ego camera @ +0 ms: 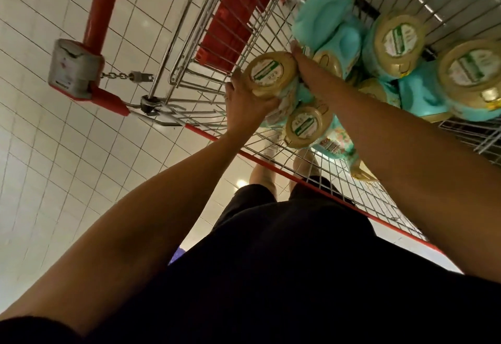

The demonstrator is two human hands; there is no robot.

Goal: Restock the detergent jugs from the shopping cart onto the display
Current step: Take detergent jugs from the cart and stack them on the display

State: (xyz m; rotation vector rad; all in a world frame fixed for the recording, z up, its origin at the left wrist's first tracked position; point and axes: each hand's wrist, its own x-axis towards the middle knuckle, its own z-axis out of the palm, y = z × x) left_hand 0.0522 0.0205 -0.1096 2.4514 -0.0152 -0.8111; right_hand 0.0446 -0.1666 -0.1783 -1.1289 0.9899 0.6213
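Several teal detergent jugs with gold caps stand in the wire shopping cart (273, 18). Both my hands are on the nearest jug (271, 72), at the cart's near left corner. My left hand (244, 99) grips its neck just under the gold cap. On the jug's right side, my right hand (303, 64) lies with its fingers reaching down behind the cap; their tips are hidden. A second jug (307, 125) stands just below it. More jugs (395, 40) fill the cart to the right.
The cart's red handle (101, 7) with a grey coin lock (73, 68) and chain lies to the left. A red folded child seat (238, 13) sits at the cart's end. Pale tiled floor (54, 154) spreads left. My dark clothing fills the bottom.
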